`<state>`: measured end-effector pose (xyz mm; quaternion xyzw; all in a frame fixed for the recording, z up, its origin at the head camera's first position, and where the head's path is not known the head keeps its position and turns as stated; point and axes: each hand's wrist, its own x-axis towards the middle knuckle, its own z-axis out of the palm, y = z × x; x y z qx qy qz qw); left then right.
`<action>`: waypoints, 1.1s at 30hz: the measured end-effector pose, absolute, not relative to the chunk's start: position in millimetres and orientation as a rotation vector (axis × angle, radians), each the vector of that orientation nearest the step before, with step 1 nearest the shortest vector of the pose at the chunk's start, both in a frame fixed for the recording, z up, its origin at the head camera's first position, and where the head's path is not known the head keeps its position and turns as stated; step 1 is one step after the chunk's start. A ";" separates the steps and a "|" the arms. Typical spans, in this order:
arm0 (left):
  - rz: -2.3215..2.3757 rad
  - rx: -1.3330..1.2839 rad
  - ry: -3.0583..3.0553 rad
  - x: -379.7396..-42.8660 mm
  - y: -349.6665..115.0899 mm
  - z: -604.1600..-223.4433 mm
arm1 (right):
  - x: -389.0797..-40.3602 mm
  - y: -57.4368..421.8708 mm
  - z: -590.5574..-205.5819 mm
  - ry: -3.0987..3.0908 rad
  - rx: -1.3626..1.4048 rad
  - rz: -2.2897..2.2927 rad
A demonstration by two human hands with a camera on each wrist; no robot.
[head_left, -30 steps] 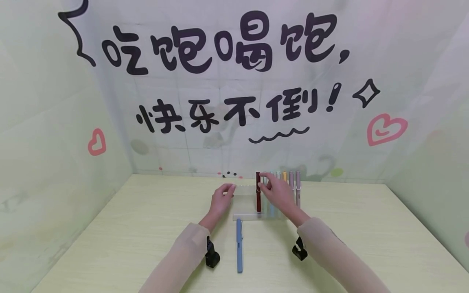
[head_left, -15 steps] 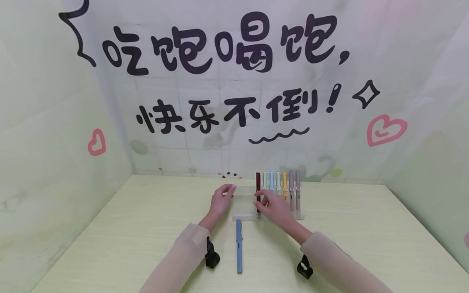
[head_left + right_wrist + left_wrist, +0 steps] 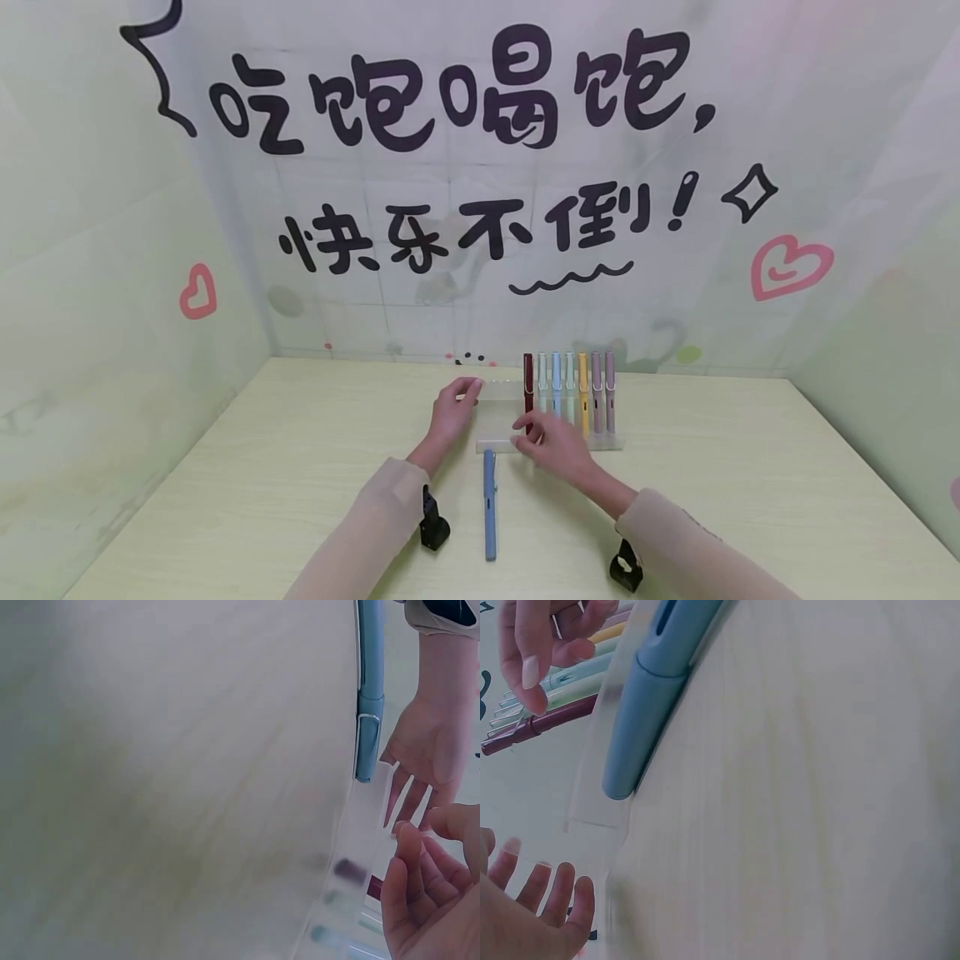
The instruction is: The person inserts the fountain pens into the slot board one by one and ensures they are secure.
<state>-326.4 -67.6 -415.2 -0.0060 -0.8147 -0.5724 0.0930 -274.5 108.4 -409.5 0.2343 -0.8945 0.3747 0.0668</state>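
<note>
A clear pen rack [image 3: 497, 446] stands toward the back of the table, with a row of capped pens upright in its right part. My left hand [image 3: 452, 414] is at the rack's left end, its fingers loosely extended and touching the edge. In front of the lower part of the dark red pen [image 3: 528, 372], the leftmost in the row, is my right hand [image 3: 557, 446]. Its thumb and fingers are bent a little and hold nothing; in the right wrist view this hand [image 3: 427, 900] has its palm showing. A blue pen [image 3: 491, 508] lies on the table before the rack, cap end toward it.
Right of the dark red pen stand pale green, light blue [image 3: 556, 371], yellow [image 3: 582, 375] and purple pens [image 3: 610, 375]. Behind the table rises a printed cloth backdrop [image 3: 450, 317]. Black camera mounts [image 3: 433, 521] hang from both wrists.
My right hand has slid down along the dark red pen from its cap to near the rack's front lip, and come away from it. The left hand and the blue pen stay put.
</note>
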 end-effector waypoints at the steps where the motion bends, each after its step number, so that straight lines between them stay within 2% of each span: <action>1: -1.700 -0.019 -2.418 -326.2 -67.6 -415.4 | -273.3 107.9 -410.0 -2.710 0.715 1.160; 7: -1.712 -0.009 -2.425 -325.7 -67.5 -415.5 | -268.8 103.8 -413.0 -2.764 0.753 1.328; 17: -1.702 -0.014 -2.423 -326.6 -67.5 -417.1 | -268.6 94.8 -420.4 -2.863 0.728 1.337; 33: -1.704 -0.066 -2.395 -326.7 -69.4 -418.0 | -262.8 78.2 -416.9 -2.964 0.685 1.068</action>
